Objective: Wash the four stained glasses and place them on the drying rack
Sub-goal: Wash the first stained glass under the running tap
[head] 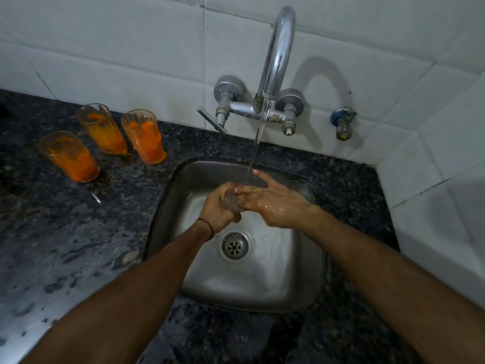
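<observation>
My left hand (pixel 216 210) grips a clear glass (pixel 231 200) over the steel sink (pixel 294 282), under the running water from the tap (pixel 278 59). The fingers of my right hand (pixel 273 203) reach into the mouth of the glass, and the index finger points up and away from it. Most of the glass is hidden by the hands. Three glasses stained orange stand on the dark counter at the left: a front one (pixel 69 156), a back one (pixel 102 128) and a right one (pixel 144 136).
The sink drain (pixel 234 245) lies just below the hands. A tap lever (pixel 212 124) sticks out to the left, and a small blue valve (pixel 342 123) is on the tiled wall at right. Wet speckled counter (pixel 65 245) surrounds the sink. No drying rack is in view.
</observation>
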